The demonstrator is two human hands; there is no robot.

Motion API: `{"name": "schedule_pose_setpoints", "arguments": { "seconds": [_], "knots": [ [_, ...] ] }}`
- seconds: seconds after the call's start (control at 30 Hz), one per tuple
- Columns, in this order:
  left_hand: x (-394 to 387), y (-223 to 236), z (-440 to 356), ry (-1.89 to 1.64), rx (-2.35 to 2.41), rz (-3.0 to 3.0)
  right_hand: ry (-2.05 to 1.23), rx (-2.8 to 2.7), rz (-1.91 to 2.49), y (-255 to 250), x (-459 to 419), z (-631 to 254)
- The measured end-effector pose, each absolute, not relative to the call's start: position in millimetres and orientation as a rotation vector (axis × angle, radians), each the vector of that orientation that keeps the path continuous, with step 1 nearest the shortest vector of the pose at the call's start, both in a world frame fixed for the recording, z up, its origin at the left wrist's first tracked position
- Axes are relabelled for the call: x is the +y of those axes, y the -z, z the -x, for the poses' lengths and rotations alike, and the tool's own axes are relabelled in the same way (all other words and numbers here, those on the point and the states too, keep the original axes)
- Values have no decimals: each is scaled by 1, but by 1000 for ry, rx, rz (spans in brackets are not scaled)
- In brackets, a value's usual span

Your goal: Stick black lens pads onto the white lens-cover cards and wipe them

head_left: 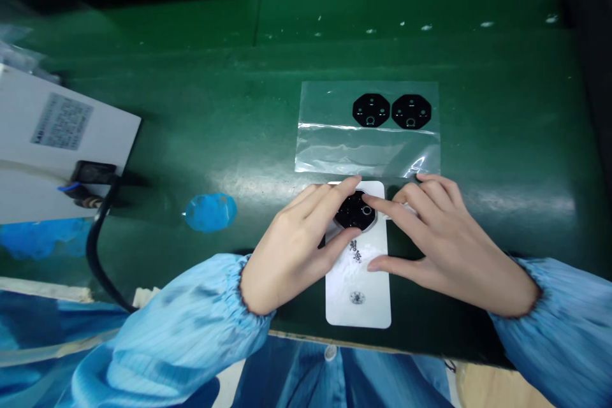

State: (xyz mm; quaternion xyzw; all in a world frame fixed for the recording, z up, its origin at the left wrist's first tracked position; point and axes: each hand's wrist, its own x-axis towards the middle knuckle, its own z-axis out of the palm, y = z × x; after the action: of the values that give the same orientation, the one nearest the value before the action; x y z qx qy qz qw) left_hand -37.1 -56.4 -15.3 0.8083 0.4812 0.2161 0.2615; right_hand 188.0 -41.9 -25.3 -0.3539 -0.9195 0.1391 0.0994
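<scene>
A white phone-shaped panel [359,290] with dark lettering and a small round mark lies flat on the green bench. On its upper part is a black octagonal camera cover [355,215], partly hidden by fingers. My left hand [302,236] holds the cover's edges, index finger at the top and thumb at the bottom. My right hand [440,239] is open: its index fingertip rests on the cover's upper right. The right thumb touches the panel's right side lower down, and the other fingers are spread apart beyond the panel.
Behind the panel lies a clear plastic sheet [329,146] bearing two black octagonal covers [371,110]. A blue patch [210,211] marks the green bench [229,108]. At the left stands a white box [62,108] with a label and a black cable [98,242].
</scene>
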Motion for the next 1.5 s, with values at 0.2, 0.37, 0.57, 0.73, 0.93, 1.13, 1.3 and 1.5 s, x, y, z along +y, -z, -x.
{"name": "schedule_pose_setpoints", "arguments": {
  "seconds": [0.2,0.37,0.57,0.73,0.93,1.13,1.3,1.5],
  "knots": [
    [-55,15,37,-569,1298,-2223,-400,-2717,1041,25,-42,-188],
    [-55,13,37,-580,1288,-2249,-398,-2728,1039,25,-42,-188],
    [-55,15,38,-571,1285,-2228,-345,-2770,1021,25,-41,-189],
    [-55,19,40,-586,1251,-2212,-288,-2851,939,18,-42,-185],
    [-53,25,48,-588,1178,-2252,-275,-2897,914,9,-42,-178],
    [-51,28,50,-559,1175,-2277,-329,-2858,927,12,-44,-174],
    [-49,26,50,-519,1177,-2309,-623,-2705,985,20,-43,-182],
    [-49,31,51,-653,1132,-2308,-776,-2074,1427,16,-60,-188]
  ]
}}
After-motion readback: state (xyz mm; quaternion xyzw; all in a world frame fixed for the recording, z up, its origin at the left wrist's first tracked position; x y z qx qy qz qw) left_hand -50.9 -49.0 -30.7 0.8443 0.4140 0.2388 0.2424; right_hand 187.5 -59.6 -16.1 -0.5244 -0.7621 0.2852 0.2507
